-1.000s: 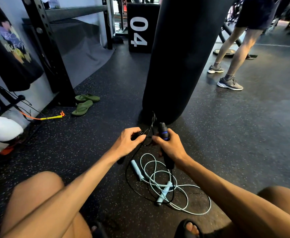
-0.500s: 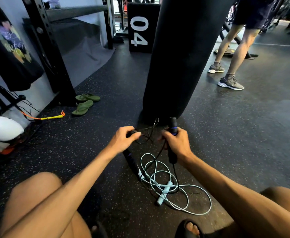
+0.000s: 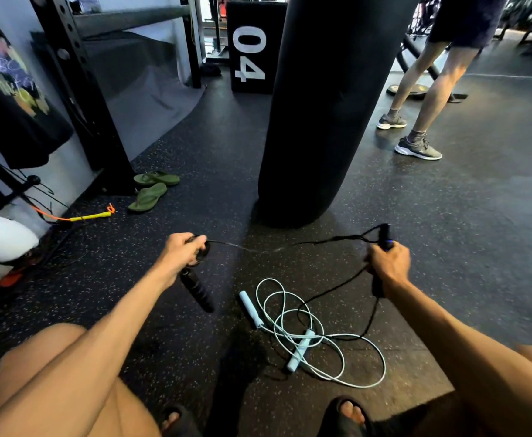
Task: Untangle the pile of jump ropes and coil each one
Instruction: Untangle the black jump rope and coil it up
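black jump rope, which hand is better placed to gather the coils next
Left, probably: the left grip holds bunched cord above its dangling handle; the right grip holds the other handle upright and can feed slack.

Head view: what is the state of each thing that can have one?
black jump rope, stretched between both hands, not coiled
light blue jump rope, on floor in loose loops, not coiled
left hand, fingers grip black rope, one handle hanging below
right hand, fingers grip the other black handle
green flip-flops, lying on floor, not worn
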Motion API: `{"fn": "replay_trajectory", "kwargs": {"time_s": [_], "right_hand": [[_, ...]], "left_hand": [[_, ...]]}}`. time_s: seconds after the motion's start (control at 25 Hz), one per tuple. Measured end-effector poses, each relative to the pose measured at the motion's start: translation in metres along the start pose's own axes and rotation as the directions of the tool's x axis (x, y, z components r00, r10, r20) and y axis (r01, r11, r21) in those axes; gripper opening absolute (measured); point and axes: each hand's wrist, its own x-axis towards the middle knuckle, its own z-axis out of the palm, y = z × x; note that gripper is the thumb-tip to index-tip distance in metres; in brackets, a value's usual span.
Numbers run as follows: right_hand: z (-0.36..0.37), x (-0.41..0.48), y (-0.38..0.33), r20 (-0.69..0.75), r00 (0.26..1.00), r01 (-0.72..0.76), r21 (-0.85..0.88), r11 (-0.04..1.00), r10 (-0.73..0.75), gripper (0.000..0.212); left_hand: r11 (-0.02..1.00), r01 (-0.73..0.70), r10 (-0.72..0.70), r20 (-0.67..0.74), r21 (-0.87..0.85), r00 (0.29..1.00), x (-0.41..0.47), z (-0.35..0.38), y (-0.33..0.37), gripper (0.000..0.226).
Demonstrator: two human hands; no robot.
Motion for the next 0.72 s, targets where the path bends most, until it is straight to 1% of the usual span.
{"fn": "replay_trajectory", "kwargs": {"time_s": [0.04,0.12,0.28,0.32,0.4,0.48,0.56,0.6,0.64,0.72], "right_hand": [[-0.014,0.013,0.008,-0.039,0.999,-0.038,-0.035,0.999,0.037,0.018],[-0.027,0.023,0.019,-0.048,0.997,-0.057,-0.091,0.994,0.053,0.019],[-0.026,0.016,0.031,0.009,0.999,-0.05,-0.086,0.995,0.051,0.02],[-0.028,0.014,0.033,0.013,0.999,-0.051,-0.089,0.995,0.052,0.02],[-0.031,0.013,0.032,0.005,0.999,-0.035,-0.102,0.994,0.036,0.02],[-0.032,0.01,0.025,0.022,1.0,-0.002,-0.05,0.999,0.003,0.016],[-0.031,0.003,0.014,0.105,0.994,0.016,0.072,0.997,-0.024,0.013],[-0.031,0.0,0.006,0.166,0.985,0.02,0.123,0.992,-0.041,0.014],[-0.029,-0.005,-0.003,0.235,0.97,0.023,0.163,0.986,-0.061,0.017],[-0.024,-0.017,-0.021,0.365,0.925,0.017,0.236,0.972,-0.105,0.017]], "left_hand": [[0.999,0.032,-0.034,-0.076,-0.018,0.997,0.006,-0.007,-0.004,0.032],[0.997,0.073,-0.07,-0.157,0.014,0.985,0.01,-0.01,-0.013,0.034],[0.981,0.123,-0.072,-0.298,0.153,0.952,0.012,-0.01,-0.016,0.031],[0.98,0.129,-0.072,-0.334,0.154,0.94,0.014,-0.013,-0.015,0.03],[0.984,0.146,-0.094,-0.402,0.101,0.911,0.016,-0.019,-0.014,0.026],[0.985,0.17,-0.142,-0.456,0.02,0.878,0.017,-0.021,-0.014,0.024],[0.982,0.17,-0.186,-0.462,-0.077,0.867,0.016,-0.021,-0.014,0.023],[0.98,0.153,-0.193,-0.437,-0.126,0.879,0.015,-0.02,-0.011,0.023],[0.977,0.132,-0.189,-0.388,-0.17,0.902,0.012,-0.017,-0.006,0.023],[0.962,0.088,-0.152,-0.24,-0.257,0.959,0.002,-0.002,0.007,0.024]]}}
